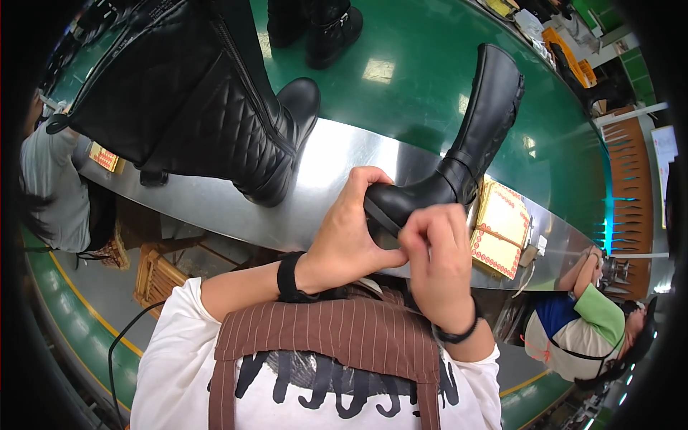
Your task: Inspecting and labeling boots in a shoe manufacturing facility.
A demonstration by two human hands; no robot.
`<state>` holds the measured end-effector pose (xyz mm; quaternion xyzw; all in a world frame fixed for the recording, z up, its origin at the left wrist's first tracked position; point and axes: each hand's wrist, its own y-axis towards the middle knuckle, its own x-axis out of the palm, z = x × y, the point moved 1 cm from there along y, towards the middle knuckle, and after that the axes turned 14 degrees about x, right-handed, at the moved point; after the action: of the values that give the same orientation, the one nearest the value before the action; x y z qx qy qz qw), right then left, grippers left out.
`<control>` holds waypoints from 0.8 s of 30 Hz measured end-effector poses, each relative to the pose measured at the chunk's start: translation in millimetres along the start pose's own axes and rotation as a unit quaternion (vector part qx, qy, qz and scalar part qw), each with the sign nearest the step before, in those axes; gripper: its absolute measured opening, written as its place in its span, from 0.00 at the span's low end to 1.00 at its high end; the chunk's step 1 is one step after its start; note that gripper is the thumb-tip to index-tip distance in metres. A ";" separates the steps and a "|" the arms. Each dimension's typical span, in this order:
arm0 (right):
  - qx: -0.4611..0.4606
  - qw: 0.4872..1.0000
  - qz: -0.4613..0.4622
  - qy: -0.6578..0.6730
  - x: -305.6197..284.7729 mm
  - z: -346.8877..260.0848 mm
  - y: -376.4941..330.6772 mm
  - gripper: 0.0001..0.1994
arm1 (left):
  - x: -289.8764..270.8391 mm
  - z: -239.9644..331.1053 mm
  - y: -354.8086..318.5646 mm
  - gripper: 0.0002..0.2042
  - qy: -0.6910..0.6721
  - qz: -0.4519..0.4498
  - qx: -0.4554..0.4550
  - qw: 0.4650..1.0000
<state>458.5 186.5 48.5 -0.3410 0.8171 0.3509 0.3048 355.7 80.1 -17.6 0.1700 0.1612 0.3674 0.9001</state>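
Note:
A black leather boot [469, 140] lies tilted over the steel strip in front of me, its shaft pointing away to the right and its toe toward me. My left hand [351, 229] is wrapped round the toe, with the thumb stretched below the sole. Close against the sole's edge is my right hand [441, 258], its fingers curled in and slightly blurred. Whatever those fingers may pinch is hidden. A tall quilted black boot [208, 107] with a side zip stands at the left, apart from both hands.
A banded stack of yellow-and-red printed cards [500, 229] lies right of my right hand. More black boots [333, 36] stand farther off on the green worktop [401, 93]. One co-worker [57, 179] is at the left, another [580, 322] at the right. A wooden stool [161, 276] is below the bench.

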 end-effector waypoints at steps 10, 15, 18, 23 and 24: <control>0.011 0.995 -0.031 0.091 -6.6 30.5 -10.9 0.04 | 1.4 -5.7 3.4 0.40 -0.031 0.011 0.015 0.999; 0.015 0.995 0.014 0.102 12.4 23.6 -2.0 0.12 | -1.2 -6.2 2.8 0.40 -0.033 0.006 -0.029 0.999; 0.006 0.995 -0.003 0.099 8.7 23.4 1.5 0.11 | -0.7 -6.8 3.9 0.40 -0.008 0.008 -0.006 1.000; -0.026 0.995 0.023 0.092 10.2 16.2 -2.3 0.13 | -1.3 -5.5 4.2 0.40 -0.016 0.006 -0.006 1.000; -0.021 0.997 0.006 0.075 10.8 14.6 -1.3 0.13 | -1.8 -4.6 3.9 0.40 -0.016 0.001 -0.014 1.000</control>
<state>456.9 193.6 31.7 -0.3680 0.8321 0.3428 0.2338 350.2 82.3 -19.8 0.1630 0.1413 0.3676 0.9046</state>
